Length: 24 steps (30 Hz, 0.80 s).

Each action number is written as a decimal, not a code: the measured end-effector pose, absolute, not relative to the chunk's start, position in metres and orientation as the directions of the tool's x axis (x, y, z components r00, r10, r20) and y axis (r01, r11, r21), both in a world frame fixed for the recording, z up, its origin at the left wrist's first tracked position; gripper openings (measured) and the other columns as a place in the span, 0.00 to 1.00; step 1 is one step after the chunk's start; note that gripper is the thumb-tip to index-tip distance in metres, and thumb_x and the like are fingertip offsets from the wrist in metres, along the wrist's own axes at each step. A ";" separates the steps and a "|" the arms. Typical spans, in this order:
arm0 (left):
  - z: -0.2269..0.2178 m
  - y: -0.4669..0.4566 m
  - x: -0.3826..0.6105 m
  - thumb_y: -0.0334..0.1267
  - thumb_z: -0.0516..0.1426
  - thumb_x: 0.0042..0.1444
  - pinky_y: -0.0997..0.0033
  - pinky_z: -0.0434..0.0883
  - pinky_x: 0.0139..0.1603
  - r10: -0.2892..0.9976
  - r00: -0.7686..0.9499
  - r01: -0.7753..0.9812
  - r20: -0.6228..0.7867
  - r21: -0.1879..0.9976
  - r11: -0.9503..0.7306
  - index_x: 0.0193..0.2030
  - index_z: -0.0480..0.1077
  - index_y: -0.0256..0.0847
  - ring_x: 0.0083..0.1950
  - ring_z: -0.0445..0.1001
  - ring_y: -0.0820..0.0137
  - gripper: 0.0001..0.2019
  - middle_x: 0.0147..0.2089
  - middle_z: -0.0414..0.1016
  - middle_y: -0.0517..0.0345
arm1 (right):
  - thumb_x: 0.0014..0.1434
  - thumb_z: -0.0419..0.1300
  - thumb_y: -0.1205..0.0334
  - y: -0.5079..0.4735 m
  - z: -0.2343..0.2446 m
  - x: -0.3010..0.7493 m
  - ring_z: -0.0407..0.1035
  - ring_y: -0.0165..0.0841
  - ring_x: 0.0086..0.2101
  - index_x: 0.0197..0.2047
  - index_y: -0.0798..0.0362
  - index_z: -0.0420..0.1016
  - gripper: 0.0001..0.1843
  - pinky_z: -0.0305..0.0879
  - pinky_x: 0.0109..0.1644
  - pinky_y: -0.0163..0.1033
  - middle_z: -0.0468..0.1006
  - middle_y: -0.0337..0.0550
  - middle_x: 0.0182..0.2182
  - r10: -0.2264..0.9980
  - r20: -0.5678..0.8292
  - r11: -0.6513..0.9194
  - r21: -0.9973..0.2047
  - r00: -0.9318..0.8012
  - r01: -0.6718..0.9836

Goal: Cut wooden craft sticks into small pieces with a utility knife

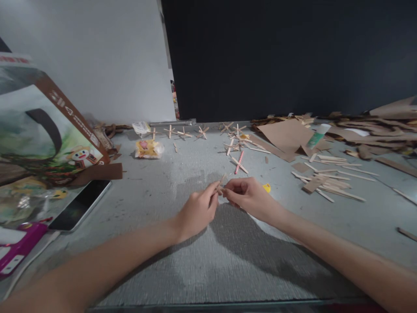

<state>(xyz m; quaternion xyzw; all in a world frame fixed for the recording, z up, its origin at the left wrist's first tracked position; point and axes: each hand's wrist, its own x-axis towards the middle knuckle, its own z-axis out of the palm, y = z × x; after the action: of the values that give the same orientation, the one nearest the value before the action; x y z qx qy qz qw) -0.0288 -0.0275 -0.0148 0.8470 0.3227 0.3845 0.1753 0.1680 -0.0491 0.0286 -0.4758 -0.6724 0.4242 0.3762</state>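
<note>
My left hand [197,211] and my right hand [247,195] meet over the middle of the grey table [228,261]. Both pinch the same small piece of thin wooden sticks [221,181], held just above the surface. The left fingers grip its lower end, and the right fingers close on it from the right. A small yellow object [266,187] lies just behind my right hand. A red stick [239,161] crossed over a plain one lies a little farther back.
Several crossed-stick pieces [184,133] line the far edge. Loose sticks [329,182], cardboard sheets [286,134] and a glue tube [317,135] lie at the right. A phone [80,204], a printed box [42,126], a pink object [18,245] and a small packet [148,148] sit at the left.
</note>
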 end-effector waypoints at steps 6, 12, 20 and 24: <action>-0.022 -0.021 -0.032 0.29 0.51 0.72 0.65 0.81 0.43 0.523 0.554 0.403 0.648 0.342 -0.849 0.69 0.72 0.35 0.39 0.83 0.65 0.21 0.41 0.85 0.47 | 0.59 0.60 0.52 -0.051 0.029 0.169 0.58 0.27 0.21 0.24 0.50 0.67 0.16 0.52 0.26 0.37 0.66 0.34 0.19 0.964 0.084 0.169 -0.927 -0.253 0.336; -0.010 -0.030 -0.025 0.31 0.54 0.71 0.72 0.79 0.40 0.757 0.435 0.424 0.487 0.631 -0.650 0.64 0.76 0.40 0.34 0.83 0.70 0.19 0.38 0.86 0.53 | 0.59 0.61 0.49 -0.052 0.029 0.166 0.59 0.28 0.21 0.24 0.50 0.69 0.18 0.53 0.26 0.37 0.68 0.35 0.18 0.968 0.055 0.135 -0.937 -0.244 0.323; -0.006 -0.010 -0.023 0.41 0.60 0.68 0.73 0.78 0.28 0.943 0.271 0.084 0.191 0.972 -0.221 0.57 0.73 0.35 0.26 0.81 0.71 0.16 0.40 0.87 0.49 | 0.59 0.67 0.42 -0.052 0.046 0.178 0.64 0.30 0.22 0.23 0.50 0.71 0.23 0.59 0.27 0.38 0.72 0.39 0.19 0.984 0.093 0.136 -0.942 -0.149 0.307; -0.002 -0.011 -0.024 0.51 0.65 0.64 0.69 0.81 0.32 0.921 0.330 -0.069 0.206 0.979 -0.194 0.53 0.73 0.35 0.29 0.83 0.69 0.21 0.42 0.87 0.46 | 0.58 0.68 0.35 -0.049 0.051 0.184 0.64 0.31 0.22 0.23 0.49 0.71 0.28 0.60 0.27 0.38 0.71 0.38 0.18 0.981 0.145 0.176 -0.941 -0.126 0.290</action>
<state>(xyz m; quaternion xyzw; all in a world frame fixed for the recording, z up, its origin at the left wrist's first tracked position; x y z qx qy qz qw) -0.0242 -0.0110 -0.0016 0.6173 0.3452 0.4645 0.5329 0.1837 -0.0489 0.0511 -0.5013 -0.6340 0.4010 0.4312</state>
